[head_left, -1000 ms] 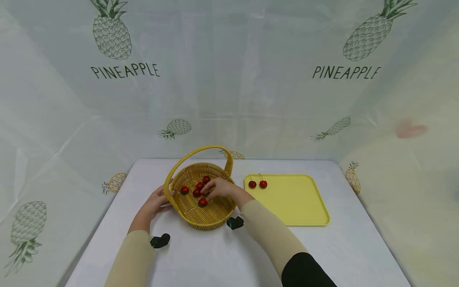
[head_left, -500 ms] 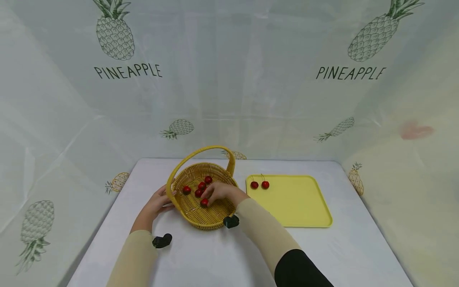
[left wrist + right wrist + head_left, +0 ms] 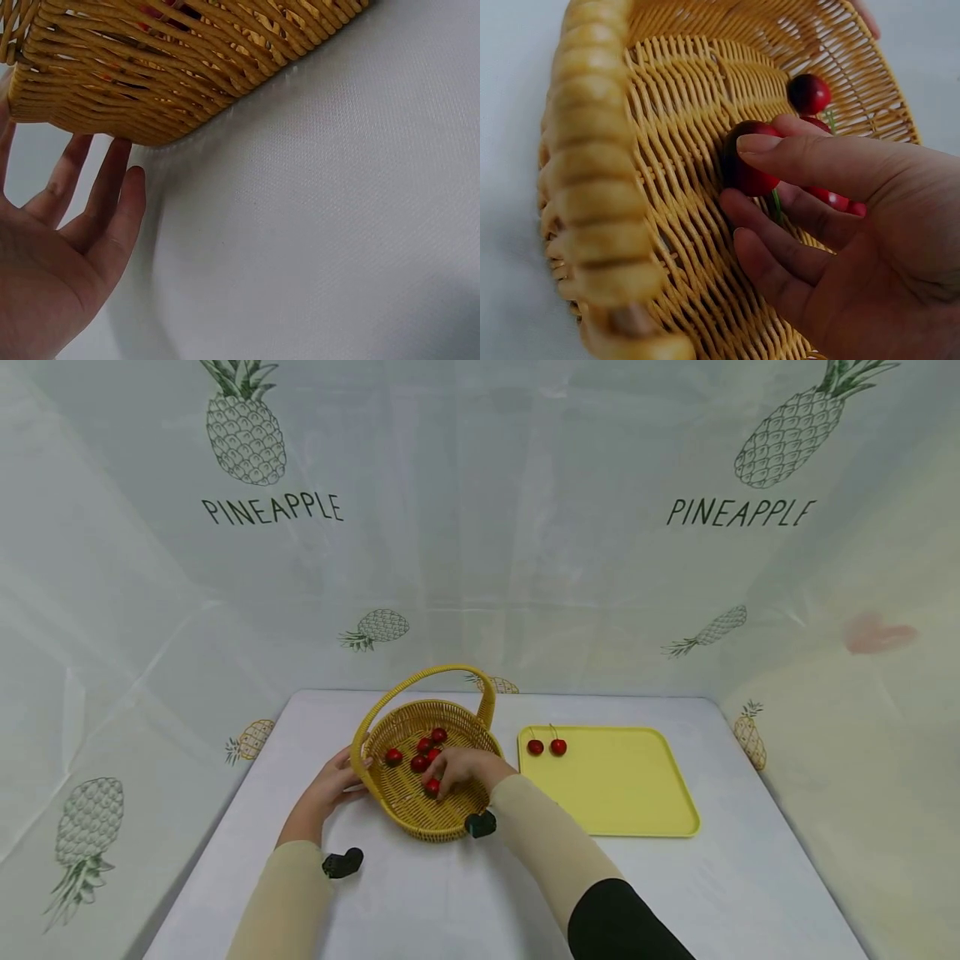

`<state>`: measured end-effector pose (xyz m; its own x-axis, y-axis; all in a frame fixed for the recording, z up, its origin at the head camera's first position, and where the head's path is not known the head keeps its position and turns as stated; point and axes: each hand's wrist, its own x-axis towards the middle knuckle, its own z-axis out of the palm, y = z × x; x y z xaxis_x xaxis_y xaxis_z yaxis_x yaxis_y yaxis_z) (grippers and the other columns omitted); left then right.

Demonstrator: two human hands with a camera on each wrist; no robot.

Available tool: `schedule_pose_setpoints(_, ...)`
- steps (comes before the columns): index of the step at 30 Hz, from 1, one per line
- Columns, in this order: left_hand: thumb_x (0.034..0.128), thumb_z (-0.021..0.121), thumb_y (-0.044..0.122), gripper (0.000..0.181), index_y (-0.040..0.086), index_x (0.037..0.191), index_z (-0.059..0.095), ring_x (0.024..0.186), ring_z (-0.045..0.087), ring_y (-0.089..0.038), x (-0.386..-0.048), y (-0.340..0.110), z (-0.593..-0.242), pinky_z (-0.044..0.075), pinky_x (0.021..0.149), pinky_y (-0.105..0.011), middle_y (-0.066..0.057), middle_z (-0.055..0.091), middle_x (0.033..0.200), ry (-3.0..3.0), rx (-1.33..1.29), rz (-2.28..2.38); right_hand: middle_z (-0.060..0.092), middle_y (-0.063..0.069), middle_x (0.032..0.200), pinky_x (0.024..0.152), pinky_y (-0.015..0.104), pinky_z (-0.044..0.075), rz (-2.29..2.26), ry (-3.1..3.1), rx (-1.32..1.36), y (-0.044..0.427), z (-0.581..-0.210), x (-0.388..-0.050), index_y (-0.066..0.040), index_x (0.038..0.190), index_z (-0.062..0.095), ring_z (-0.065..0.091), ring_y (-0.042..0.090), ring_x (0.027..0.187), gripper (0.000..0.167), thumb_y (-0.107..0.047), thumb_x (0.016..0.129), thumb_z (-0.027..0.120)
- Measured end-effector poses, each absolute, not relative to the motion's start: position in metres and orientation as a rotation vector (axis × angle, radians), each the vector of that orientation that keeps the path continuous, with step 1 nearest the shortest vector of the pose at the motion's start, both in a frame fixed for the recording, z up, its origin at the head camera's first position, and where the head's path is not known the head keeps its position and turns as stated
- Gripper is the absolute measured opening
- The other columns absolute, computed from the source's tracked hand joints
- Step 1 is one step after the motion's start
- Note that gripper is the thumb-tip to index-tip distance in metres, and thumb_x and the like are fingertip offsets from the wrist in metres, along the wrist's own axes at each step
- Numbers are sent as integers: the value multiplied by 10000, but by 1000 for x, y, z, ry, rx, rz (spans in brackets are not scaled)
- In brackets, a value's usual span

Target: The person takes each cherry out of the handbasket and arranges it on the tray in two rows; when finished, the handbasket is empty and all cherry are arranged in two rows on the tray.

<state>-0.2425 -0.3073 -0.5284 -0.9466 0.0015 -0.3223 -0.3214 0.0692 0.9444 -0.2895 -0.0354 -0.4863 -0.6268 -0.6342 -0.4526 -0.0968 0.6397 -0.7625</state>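
Note:
A round yellow wicker basket (image 3: 427,827) with an arched handle stands on the table, several red cherries (image 3: 393,757) inside it. My left hand (image 3: 330,785) holds the basket's left side by the handle's base; in the left wrist view, fingers (image 3: 112,184) touch the woven wall from outside. Over the basket's inside, my right hand (image 3: 465,768) pinches one cherry (image 3: 750,159) between thumb and fingers. A green stem shows beneath that cherry in the right wrist view. Other cherries are partly covered by the right hand there.
Right of the basket lies a yellow rectangular tray (image 3: 622,785) with two stemmed cherries (image 3: 558,747) at its far left corner. The white table (image 3: 420,902) meets pineapple-printed sheeting (image 3: 525,568) at the back and sides.
The right hand's fingers have closed on the cherry nearest the basket's front. The left hand stays at the basket's side. The whole head view has shifted slightly.

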Motion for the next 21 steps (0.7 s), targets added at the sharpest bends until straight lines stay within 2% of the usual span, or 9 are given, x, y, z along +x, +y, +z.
schedule_pose_setpoints(7,959,638,244,650,212,1532,332,1102,601,-284,-243,-306,-528,505,910,-480,-215,408,1469,2092,-325,1973,647,25,977,865,394,506,-926,2127,-559,-34,-486,-289,-91,1124,735,507,125,796,341,47,813,743)
schedule_pose_setpoints(14,963,630,250,652,187,1533,321,1121,592,-300,-243,-305,-528,507,908,-479,-226,396,1471,2098,-317,1966,654,30,952,904,448,497,-980,2091,-578,-30,-483,-291,-47,1106,729,530,128,795,327,75,803,740)
schedule_pose_setpoints(21,970,619,232,659,238,1546,298,1166,563,-343,-240,-307,-526,500,916,-485,-222,389,1476,2087,-301,1977,649,11,924,824,355,499,-996,2148,-645,-28,-476,-291,-84,1013,748,528,116,815,257,15,779,791)
